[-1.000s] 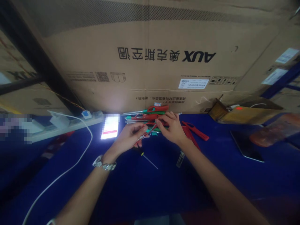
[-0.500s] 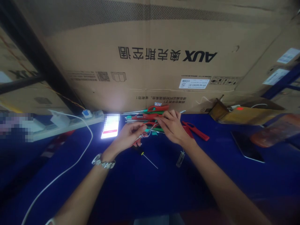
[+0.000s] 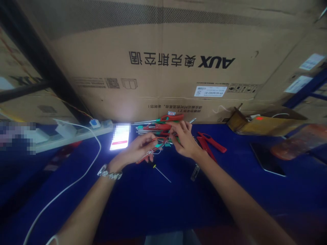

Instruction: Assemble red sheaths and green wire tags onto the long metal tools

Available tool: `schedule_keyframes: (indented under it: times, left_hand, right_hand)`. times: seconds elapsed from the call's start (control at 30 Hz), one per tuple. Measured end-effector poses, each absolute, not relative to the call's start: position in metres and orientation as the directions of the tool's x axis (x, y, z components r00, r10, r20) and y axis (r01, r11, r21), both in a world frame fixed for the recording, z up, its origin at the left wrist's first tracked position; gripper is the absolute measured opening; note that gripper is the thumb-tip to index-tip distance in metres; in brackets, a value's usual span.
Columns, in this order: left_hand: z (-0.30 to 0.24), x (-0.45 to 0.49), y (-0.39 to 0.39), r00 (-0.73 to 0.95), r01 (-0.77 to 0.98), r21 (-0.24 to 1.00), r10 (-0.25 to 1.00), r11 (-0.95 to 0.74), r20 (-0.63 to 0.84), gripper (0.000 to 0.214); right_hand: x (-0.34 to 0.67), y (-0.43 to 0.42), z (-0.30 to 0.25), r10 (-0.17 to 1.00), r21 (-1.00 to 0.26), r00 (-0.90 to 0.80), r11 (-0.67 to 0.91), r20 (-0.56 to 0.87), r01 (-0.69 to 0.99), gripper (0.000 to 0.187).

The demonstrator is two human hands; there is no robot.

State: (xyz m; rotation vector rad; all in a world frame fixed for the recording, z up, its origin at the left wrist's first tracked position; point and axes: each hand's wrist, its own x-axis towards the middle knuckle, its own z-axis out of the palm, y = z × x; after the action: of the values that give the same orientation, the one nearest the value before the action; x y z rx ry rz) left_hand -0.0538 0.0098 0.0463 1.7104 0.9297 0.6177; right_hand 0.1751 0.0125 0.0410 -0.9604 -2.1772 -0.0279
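Note:
A red gas lighter (image 3: 143,158) lies slantwise between my hands, with thin white wires (image 3: 159,150) looping loosely at its middle. My left hand (image 3: 138,148) is closed around its lower part, thumb and forefinger pinched near a teal piece. Tucked under the same hand's lower fingers is a screwdriver (image 3: 154,166) with a yellow collar, its shaft pointing down to the right. My right hand (image 3: 185,139) is closed over the lighter's upper part; its fingertips partly hide what they pinch. A metal tube (image 3: 193,120) sticks out beyond that hand.
More red-and-teal lighters (image 3: 172,117) lie behind my hands. Loose red casing pieces (image 3: 212,142) and a small clear part (image 3: 195,172) sit right. A lit phone (image 3: 120,137), power strip (image 3: 104,126), dark phone (image 3: 267,159) and open carton (image 3: 270,125) surround the blue table (image 3: 163,207).
Both hands have shifted slightly left with the lighter. Its lower end now shows farther out below my left hand, and the red casing pieces at the right are less covered.

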Motion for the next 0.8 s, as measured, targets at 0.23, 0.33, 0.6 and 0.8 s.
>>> schedule_keyframes:
  times: [0.23, 0.33, 0.6, 0.8]
  left_hand:
    - [0.050, -0.052, 0.008, 0.541, 0.235, 0.961, 0.841, -0.143, -0.007, 0.028]
    - [0.048, -0.051, 0.008, 0.534, 0.203, 0.968, 0.845, -0.148, 0.017, 0.032]
    - [0.043, -0.048, 0.010, 0.495, 0.134, 0.972, 0.863, -0.191, 0.101, 0.032]
    - [0.042, -0.048, 0.009, 0.501, 0.097, 0.977, 0.858, -0.190, 0.117, 0.035]
  right_hand:
    - [0.174, 0.013, 0.042, 0.625, -0.188, -0.383, 0.654, 0.680, 0.733, 0.038]
    - [0.174, 0.012, 0.041, 0.615, -0.180, -0.300, 0.596, 0.729, 0.783, 0.032]
    - [0.164, 0.007, 0.037, 0.693, -0.545, 0.149, 0.395, 0.705, 0.740, 0.045]
    - [0.150, 0.011, 0.038, 0.919, -0.927, 0.128, 0.376, 0.373, -0.002, 0.042]
